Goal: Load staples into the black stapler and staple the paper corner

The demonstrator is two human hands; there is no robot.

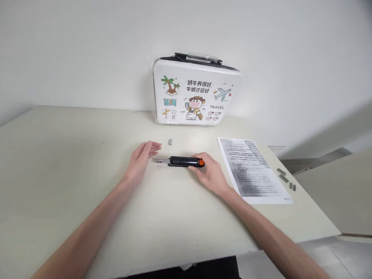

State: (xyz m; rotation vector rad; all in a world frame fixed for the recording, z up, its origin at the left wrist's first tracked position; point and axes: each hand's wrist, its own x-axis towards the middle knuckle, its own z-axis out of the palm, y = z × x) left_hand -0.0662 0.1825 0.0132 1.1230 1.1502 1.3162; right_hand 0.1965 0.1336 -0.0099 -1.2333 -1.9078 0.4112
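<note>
My right hand (209,172) grips the orange-tipped end of a black stapler (183,161), which lies sideways across the middle of the table. From the stapler's left end sticks out a pale metal piece, the staple rail (162,161), slightly blurred. Close to that rail, my left hand (142,157) is held with its fingers stretched out and nothing in them. A short grey strip of staples (170,142) rests on the table just beyond the stapler, apart from both hands.
A white case with cartoon prints (197,93) stands against the wall at the back. A printed sheet of paper (255,170) lies right of my right hand. Several grey staple strips (283,178) sit near the table's right edge. The pale table (72,162) extends leftward.
</note>
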